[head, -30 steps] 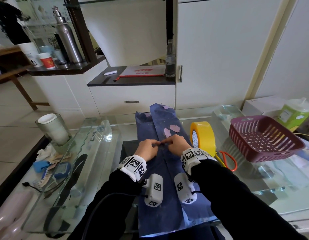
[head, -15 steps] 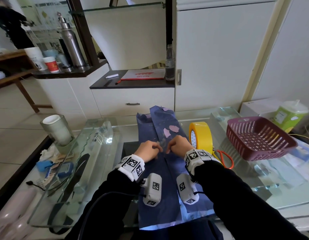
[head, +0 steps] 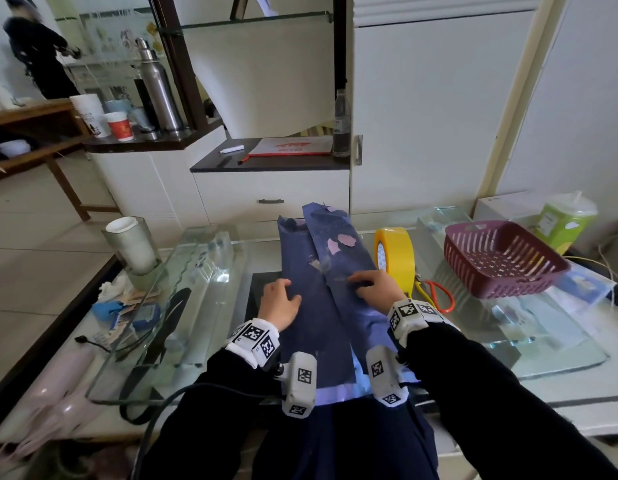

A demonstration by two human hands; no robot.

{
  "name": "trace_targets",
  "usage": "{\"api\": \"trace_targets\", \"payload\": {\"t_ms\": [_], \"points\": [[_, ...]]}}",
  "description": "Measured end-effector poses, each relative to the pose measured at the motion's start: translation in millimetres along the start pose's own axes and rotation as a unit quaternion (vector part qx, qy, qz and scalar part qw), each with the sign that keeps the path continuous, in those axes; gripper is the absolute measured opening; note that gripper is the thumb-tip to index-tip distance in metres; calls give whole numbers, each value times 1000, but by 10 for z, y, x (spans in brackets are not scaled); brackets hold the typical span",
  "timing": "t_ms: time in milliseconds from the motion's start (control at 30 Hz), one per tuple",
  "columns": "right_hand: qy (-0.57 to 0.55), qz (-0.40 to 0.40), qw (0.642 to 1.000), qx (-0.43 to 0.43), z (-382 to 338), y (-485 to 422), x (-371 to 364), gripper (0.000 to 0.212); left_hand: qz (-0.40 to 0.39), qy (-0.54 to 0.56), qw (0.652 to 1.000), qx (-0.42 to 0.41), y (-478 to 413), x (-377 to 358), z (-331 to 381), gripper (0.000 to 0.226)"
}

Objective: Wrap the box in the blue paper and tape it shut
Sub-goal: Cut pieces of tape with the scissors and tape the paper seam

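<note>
Left hand point(head: 278, 303) and right hand point(head: 376, 287) press flat, fingers uncurled, on blue paper point(head: 316, 329) running from the table's front edge to its back edge.

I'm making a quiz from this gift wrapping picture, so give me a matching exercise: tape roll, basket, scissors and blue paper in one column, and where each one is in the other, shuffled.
Things
1. tape roll
2. basket
3. scissors
4. blue paper

Places
A. under the left hand and right hand
B. next to the green container
C. standing on edge just right of the paper
D. lying between the tape roll and the basket

Pairs: 1-C, 2-B, 3-D, 4-A
</note>
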State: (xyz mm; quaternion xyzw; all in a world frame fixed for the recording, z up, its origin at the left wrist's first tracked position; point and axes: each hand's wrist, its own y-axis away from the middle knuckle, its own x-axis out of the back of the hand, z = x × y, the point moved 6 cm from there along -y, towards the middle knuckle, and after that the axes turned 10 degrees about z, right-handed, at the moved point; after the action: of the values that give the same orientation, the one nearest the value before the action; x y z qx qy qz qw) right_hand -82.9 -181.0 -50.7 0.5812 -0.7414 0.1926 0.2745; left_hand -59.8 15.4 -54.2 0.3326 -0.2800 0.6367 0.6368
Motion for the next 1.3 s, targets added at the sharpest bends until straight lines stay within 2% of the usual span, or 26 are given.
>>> {"api": "trace_targets", "payload": {"t_ms": [100, 200, 367, 633, 867, 1033, 1133, 1233, 1300], "points": [[21, -20, 999, 14, 46, 53, -43, 43, -30, 19, 999, -12, 80, -104, -8, 51], [4, -25, 999, 21, 86, 80, -68, 45, -23, 18, 999, -36, 117, -139, 5, 52], [-27, 29, 999, 25, 121, 77, 45, 43, 3, 36, 998, -55, 134, -137, 53, 58], [53, 19, 996, 76, 92, 190, -21, 46, 41, 75, 996, -39, 183, -213, 138, 65], [28, 25, 995, 89, -22, 223, -174, 44, 77, 105, 992, 1, 188, -132, 97, 63], [37, 137, 988, 68, 10, 207, -42, 44, 85, 101, 991, 9, 268, -60, 22, 58], [70, 156, 983, 64, -21, 173, 7, 47, 123, 50, 991, -22, 271, 56, 28, 57], [90, 157, 981, 66, -55, 190, -15, 49, 156, -90, 980, -84, 270, 135, 99, 54], [101, 162, 980, 58, -44, 211, -42, 49, 142, -149, 972, -114, 277, 138, 172, 52]]}}
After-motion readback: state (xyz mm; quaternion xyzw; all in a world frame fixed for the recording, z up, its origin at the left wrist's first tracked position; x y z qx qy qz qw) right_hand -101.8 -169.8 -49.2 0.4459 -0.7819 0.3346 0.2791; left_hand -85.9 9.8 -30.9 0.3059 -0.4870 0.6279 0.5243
